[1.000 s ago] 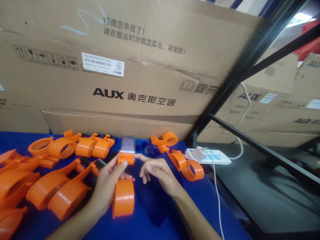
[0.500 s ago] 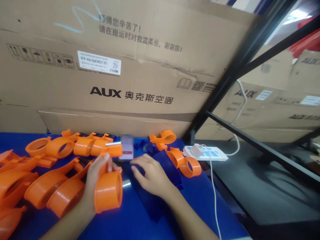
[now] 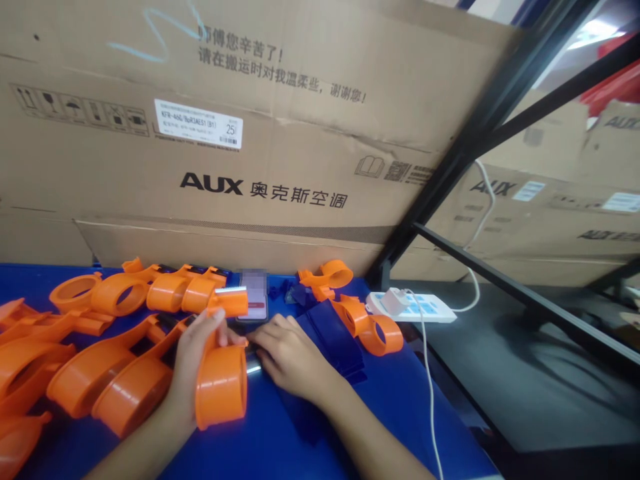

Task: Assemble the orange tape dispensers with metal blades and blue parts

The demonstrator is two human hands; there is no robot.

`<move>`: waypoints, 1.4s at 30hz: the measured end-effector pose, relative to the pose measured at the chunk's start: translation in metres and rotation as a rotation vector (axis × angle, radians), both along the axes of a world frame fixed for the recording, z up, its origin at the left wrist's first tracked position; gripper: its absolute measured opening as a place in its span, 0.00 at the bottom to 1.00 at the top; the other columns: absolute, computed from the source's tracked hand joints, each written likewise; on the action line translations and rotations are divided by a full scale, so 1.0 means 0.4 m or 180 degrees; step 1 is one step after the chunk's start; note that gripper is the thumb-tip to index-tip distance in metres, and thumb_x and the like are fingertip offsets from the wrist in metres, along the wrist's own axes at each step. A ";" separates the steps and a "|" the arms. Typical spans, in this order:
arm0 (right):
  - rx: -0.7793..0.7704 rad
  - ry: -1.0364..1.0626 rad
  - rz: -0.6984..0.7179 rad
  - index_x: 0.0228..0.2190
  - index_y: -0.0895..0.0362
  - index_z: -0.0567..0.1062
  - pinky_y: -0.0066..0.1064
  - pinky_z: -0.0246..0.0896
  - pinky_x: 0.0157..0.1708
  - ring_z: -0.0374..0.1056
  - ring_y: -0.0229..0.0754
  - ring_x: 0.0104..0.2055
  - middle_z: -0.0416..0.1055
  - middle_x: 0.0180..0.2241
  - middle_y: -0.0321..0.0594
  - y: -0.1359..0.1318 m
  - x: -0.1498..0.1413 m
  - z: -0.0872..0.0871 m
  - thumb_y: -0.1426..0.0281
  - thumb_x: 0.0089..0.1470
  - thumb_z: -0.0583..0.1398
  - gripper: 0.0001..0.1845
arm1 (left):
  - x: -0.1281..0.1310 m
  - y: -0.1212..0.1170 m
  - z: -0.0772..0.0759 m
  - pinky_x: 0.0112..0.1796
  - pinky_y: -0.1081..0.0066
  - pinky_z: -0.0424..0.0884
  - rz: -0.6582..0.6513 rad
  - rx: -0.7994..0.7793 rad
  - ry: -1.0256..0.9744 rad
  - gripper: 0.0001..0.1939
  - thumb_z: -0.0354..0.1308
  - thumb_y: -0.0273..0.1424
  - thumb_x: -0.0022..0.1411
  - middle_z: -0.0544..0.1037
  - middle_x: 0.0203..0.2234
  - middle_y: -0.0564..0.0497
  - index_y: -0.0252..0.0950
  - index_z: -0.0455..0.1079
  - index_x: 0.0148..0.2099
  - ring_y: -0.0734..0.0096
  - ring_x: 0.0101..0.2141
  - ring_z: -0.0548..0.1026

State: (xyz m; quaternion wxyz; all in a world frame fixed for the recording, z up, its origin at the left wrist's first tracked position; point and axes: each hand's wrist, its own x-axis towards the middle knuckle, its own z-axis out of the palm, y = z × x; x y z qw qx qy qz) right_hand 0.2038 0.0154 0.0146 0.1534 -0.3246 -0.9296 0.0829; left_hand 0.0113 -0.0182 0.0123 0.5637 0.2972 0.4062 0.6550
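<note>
My left hand is wrapped round the handle of an orange tape dispenser. Its ring faces down towards me, and its serrated blade end points up and away. Close to the dispenser's right side is my right hand, with curled fingers pressed together at the tips. What those fingertips hold, if anything, is hidden. A short shiny metal piece shows between the dispenser and my right hand. Under and beside the right hand lie dark blue flat pieces.
More orange tape dispensers fill the left of the blue table. Orange dispenser parts lie at the right. A phone rests at the back, near a white power strip with a cable. Behind stands a large cardboard box.
My right hand has moved slightly left and down towards the tape dispenser, and its fingers have curled in. The held dispenser has shifted a little to the right.
</note>
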 end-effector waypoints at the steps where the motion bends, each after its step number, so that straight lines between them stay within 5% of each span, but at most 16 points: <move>1: 0.0009 -0.0018 -0.0027 0.54 0.55 0.76 0.37 0.56 0.44 0.65 0.48 0.48 0.78 0.46 0.46 0.003 0.002 -0.002 0.74 0.64 0.59 0.17 | 0.002 0.000 -0.002 0.37 0.70 0.74 -0.0054 -0.0043 -0.0024 0.23 0.67 0.44 0.59 0.71 0.18 0.53 0.37 0.65 0.21 0.65 0.27 0.77; 9: 0.0075 0.0135 -0.0208 0.49 0.54 0.77 0.37 0.58 0.41 0.67 0.48 0.44 0.78 0.44 0.45 0.009 0.015 0.002 0.75 0.62 0.60 0.14 | 0.018 -0.009 -0.001 0.33 0.71 0.74 -0.0101 -0.0181 -0.0165 0.21 0.72 0.42 0.55 0.71 0.19 0.56 0.37 0.66 0.25 0.66 0.27 0.79; 14: 0.0275 0.1582 -0.0861 0.53 0.53 0.75 0.43 0.64 0.47 0.70 0.49 0.43 0.78 0.45 0.46 0.013 0.040 0.023 0.71 0.65 0.59 0.15 | 0.025 -0.010 0.003 0.35 0.69 0.77 -0.0102 -0.0161 -0.0266 0.19 0.72 0.43 0.56 0.70 0.19 0.57 0.37 0.68 0.28 0.68 0.26 0.78; 18: 0.0088 0.2554 -0.0993 0.53 0.52 0.76 0.39 0.70 0.41 0.71 0.45 0.37 0.77 0.40 0.43 0.002 0.040 0.040 0.69 0.65 0.61 0.15 | 0.034 -0.005 -0.009 0.32 0.68 0.77 -0.0167 -0.0233 -0.0292 0.18 0.72 0.46 0.55 0.70 0.20 0.57 0.37 0.72 0.34 0.68 0.24 0.76; 25: 0.0300 0.2439 -0.0443 0.48 0.50 0.79 0.44 0.72 0.53 0.74 0.49 0.52 0.78 0.49 0.45 -0.030 0.010 0.043 0.74 0.64 0.61 0.13 | 0.053 -0.016 -0.031 0.35 0.67 0.77 -0.0369 -0.0221 -0.0146 0.28 0.74 0.42 0.54 0.73 0.22 0.55 0.37 0.75 0.55 0.68 0.26 0.77; 29: 0.0273 0.2553 -0.0463 0.47 0.50 0.79 0.42 0.73 0.50 0.75 0.47 0.50 0.76 0.50 0.46 -0.035 -0.002 0.034 0.75 0.64 0.60 0.13 | 0.057 -0.021 -0.036 0.36 0.66 0.78 -0.0469 -0.0228 -0.0111 0.33 0.72 0.42 0.56 0.73 0.22 0.55 0.37 0.72 0.61 0.67 0.27 0.77; 42: 0.0070 0.2672 -0.0435 0.44 0.52 0.79 0.36 0.75 0.44 0.76 0.44 0.44 0.77 0.47 0.45 -0.035 -0.006 0.031 0.74 0.63 0.63 0.09 | 0.060 -0.019 -0.033 0.35 0.69 0.77 -0.0573 -0.0159 -0.0214 0.25 0.72 0.39 0.57 0.72 0.23 0.56 0.37 0.74 0.54 0.70 0.27 0.75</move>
